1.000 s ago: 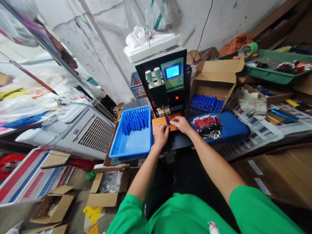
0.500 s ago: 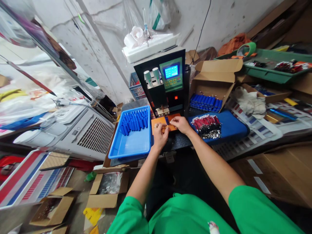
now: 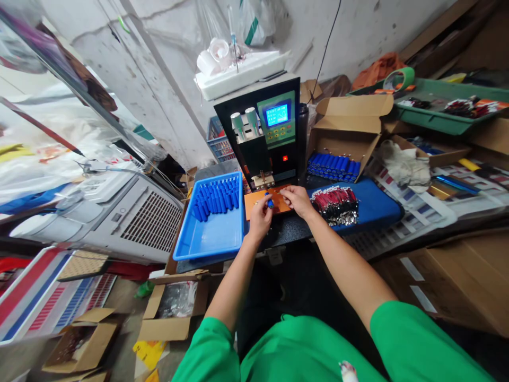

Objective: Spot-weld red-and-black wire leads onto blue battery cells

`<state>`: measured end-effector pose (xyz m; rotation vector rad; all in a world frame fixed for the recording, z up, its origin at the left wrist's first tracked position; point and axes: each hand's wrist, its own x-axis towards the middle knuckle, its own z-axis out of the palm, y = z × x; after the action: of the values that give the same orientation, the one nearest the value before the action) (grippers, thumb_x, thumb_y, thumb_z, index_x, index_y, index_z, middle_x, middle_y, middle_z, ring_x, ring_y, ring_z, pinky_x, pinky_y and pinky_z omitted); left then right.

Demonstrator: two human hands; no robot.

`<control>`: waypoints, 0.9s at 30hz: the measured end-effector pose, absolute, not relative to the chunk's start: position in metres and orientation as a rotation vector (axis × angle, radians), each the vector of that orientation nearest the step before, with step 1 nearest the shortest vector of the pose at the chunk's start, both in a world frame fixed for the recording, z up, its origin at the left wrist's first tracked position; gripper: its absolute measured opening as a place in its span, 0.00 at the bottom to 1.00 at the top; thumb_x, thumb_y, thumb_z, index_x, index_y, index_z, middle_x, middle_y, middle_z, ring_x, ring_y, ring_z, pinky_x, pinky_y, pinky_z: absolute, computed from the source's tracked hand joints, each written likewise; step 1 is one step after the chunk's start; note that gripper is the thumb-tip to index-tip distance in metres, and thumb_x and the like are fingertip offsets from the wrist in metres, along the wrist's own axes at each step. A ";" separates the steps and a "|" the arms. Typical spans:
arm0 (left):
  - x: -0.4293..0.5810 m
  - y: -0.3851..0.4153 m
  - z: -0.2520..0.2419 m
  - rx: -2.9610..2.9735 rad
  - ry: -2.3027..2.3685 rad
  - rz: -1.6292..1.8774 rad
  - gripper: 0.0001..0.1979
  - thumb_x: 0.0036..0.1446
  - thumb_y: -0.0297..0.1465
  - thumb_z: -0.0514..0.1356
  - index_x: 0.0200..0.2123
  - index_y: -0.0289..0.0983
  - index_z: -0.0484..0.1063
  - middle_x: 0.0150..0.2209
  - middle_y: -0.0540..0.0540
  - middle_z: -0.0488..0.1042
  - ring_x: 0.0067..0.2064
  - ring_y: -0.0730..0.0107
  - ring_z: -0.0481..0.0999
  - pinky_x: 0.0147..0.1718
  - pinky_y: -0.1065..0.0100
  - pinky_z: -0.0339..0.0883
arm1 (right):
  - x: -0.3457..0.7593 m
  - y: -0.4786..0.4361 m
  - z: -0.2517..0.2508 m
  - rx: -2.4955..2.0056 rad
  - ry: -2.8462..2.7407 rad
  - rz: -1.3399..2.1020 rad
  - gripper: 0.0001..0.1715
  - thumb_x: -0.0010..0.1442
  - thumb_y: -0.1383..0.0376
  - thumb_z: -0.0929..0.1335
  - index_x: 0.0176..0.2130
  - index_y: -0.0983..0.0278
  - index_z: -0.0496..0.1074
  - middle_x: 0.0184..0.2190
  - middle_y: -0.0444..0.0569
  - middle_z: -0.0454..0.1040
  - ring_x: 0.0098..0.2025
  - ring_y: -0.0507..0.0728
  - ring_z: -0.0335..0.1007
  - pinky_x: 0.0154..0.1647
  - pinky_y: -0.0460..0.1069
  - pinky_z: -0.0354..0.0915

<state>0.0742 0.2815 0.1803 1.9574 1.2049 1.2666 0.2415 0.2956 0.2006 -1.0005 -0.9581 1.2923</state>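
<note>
Since the earlier frame, the blue cell (image 3: 270, 202) has left its spot on the orange plate (image 3: 252, 205) under the machine's head and now sits in the fingertips of the left hand (image 3: 260, 216), which has turned inward. Nearest the camera, two green sleeves lead along bare forearms to both hands. The left hand pinches the blue cell between thumb and forefinger, just above the plate. Just right of it, the right hand (image 3: 297, 200) rests with fingers curled together, tips on the plate's right part; whether it pinches anything cannot be told. Left of the left hand stands a blue tray (image 3: 209, 241), with a row of like cells at its far end. Right of the right hand, almost touching it, a bundle of red-wired parts (image 3: 336, 204) lies on a blue pad (image 3: 376, 208). Directly beyond the hands rises the welding machine (image 3: 264, 151), its screen lit blue. Beyond the bundle, an open cardboard box (image 3: 350, 124) holds more blue cells.
</note>
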 end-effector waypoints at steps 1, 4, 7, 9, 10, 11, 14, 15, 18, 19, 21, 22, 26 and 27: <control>0.075 0.282 0.182 1.910 1.209 1.297 0.18 0.62 0.34 0.59 0.54 0.37 0.73 0.43 0.40 0.77 0.44 0.62 0.77 0.47 0.59 0.71 | 0.241 0.296 0.201 -1.007 -0.965 1.284 0.21 0.45 0.52 0.74 0.23 0.64 0.66 0.15 0.40 0.60 0.16 0.46 0.52 0.14 0.43 0.46; 0.076 0.287 0.191 1.819 1.244 1.337 0.14 0.63 0.37 0.58 0.47 0.36 0.75 0.36 0.43 0.76 0.38 0.66 0.75 0.41 0.65 0.70 | 0.239 0.296 0.201 -1.034 -0.966 1.272 0.21 0.45 0.52 0.74 0.23 0.63 0.65 0.15 0.40 0.59 0.16 0.46 0.51 0.14 0.43 0.46; 0.079 0.295 0.198 1.782 1.229 1.312 0.12 0.61 0.39 0.60 0.37 0.35 0.74 0.27 0.48 0.70 0.29 0.71 0.69 0.30 0.69 0.65 | 0.238 0.297 0.201 -1.057 -0.956 1.265 0.20 0.45 0.53 0.74 0.25 0.64 0.66 0.16 0.40 0.60 0.16 0.46 0.51 0.14 0.43 0.45; 0.080 0.299 0.199 1.753 1.193 1.301 0.13 0.59 0.40 0.61 0.33 0.35 0.72 0.26 0.48 0.70 0.27 0.72 0.68 0.27 0.70 0.63 | 0.237 0.297 0.201 -1.060 -0.960 1.257 0.20 0.46 0.52 0.73 0.25 0.63 0.66 0.17 0.40 0.60 0.16 0.46 0.50 0.14 0.43 0.45; 0.081 0.301 0.198 1.734 1.180 1.299 0.13 0.59 0.40 0.61 0.33 0.35 0.72 0.27 0.47 0.71 0.28 0.71 0.69 0.28 0.70 0.64 | 0.237 0.297 0.201 -1.061 -0.964 1.253 0.20 0.46 0.52 0.73 0.25 0.63 0.66 0.16 0.40 0.60 0.16 0.46 0.50 0.14 0.43 0.45; 0.082 0.302 0.197 1.714 1.171 1.295 0.13 0.59 0.40 0.61 0.34 0.35 0.72 0.29 0.47 0.72 0.29 0.71 0.70 0.29 0.70 0.65 | 0.237 0.297 0.201 -1.063 -0.966 1.250 0.20 0.47 0.52 0.73 0.24 0.63 0.65 0.16 0.40 0.60 0.16 0.46 0.50 0.14 0.43 0.45; 0.083 0.302 0.191 1.680 1.168 1.263 0.12 0.60 0.38 0.60 0.39 0.34 0.74 0.34 0.45 0.76 0.33 0.69 0.74 0.34 0.69 0.68 | 0.236 0.297 0.201 -1.076 -0.955 1.234 0.19 0.47 0.53 0.73 0.23 0.63 0.65 0.16 0.40 0.60 0.16 0.46 0.50 0.15 0.43 0.46; 0.083 0.302 0.190 1.681 1.174 1.257 0.12 0.60 0.37 0.60 0.41 0.34 0.74 0.35 0.45 0.77 0.35 0.68 0.75 0.36 0.69 0.69 | 0.235 0.297 0.202 -1.083 -0.954 1.228 0.19 0.47 0.53 0.73 0.23 0.63 0.64 0.16 0.40 0.60 0.16 0.46 0.50 0.15 0.43 0.46; 0.083 0.300 0.189 1.711 1.233 1.247 0.12 0.61 0.35 0.60 0.44 0.35 0.75 0.37 0.44 0.79 0.36 0.68 0.76 0.38 0.68 0.69 | 0.231 0.296 0.206 -1.107 -0.959 1.213 0.19 0.48 0.54 0.72 0.21 0.63 0.63 0.15 0.40 0.58 0.16 0.46 0.49 0.15 0.44 0.45; 0.083 0.300 0.189 1.718 1.261 1.248 0.12 0.61 0.35 0.60 0.44 0.35 0.76 0.37 0.45 0.79 0.35 0.68 0.76 0.38 0.68 0.69 | 0.229 0.296 0.208 -1.112 -0.956 1.211 0.19 0.48 0.54 0.72 0.21 0.62 0.63 0.15 0.40 0.58 0.16 0.46 0.49 0.15 0.44 0.45; 0.084 0.299 0.189 1.723 1.314 1.250 0.11 0.61 0.35 0.60 0.43 0.36 0.77 0.35 0.46 0.78 0.33 0.68 0.74 0.37 0.68 0.69 | 0.226 0.297 0.211 -1.113 -0.935 1.215 0.19 0.48 0.55 0.72 0.21 0.62 0.63 0.15 0.41 0.59 0.17 0.46 0.49 0.15 0.44 0.45; 0.085 0.298 0.189 1.721 1.333 1.253 0.11 0.60 0.35 0.61 0.42 0.36 0.77 0.34 0.46 0.78 0.33 0.68 0.74 0.36 0.68 0.68 | 0.224 0.297 0.213 -1.108 -0.923 1.220 0.19 0.48 0.55 0.71 0.21 0.62 0.63 0.16 0.41 0.59 0.17 0.47 0.49 0.16 0.44 0.45; 0.087 0.297 0.190 1.723 1.382 1.244 0.12 0.61 0.33 0.60 0.46 0.38 0.77 0.36 0.46 0.78 0.34 0.67 0.75 0.37 0.68 0.67 | 0.218 0.299 0.220 -1.077 -0.910 1.239 0.19 0.49 0.55 0.72 0.22 0.62 0.62 0.15 0.42 0.60 0.17 0.47 0.51 0.17 0.44 0.46; 0.087 0.297 0.190 1.730 1.396 1.233 0.12 0.61 0.33 0.60 0.46 0.38 0.77 0.36 0.46 0.79 0.35 0.66 0.75 0.37 0.67 0.67 | 0.217 0.300 0.221 -1.073 -0.913 1.241 0.18 0.49 0.55 0.72 0.22 0.62 0.62 0.15 0.41 0.60 0.17 0.47 0.51 0.17 0.44 0.46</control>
<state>0.0871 0.2970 0.1900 1.7303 1.3960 1.2325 0.2173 0.2996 0.2205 -1.0729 -0.9134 1.2412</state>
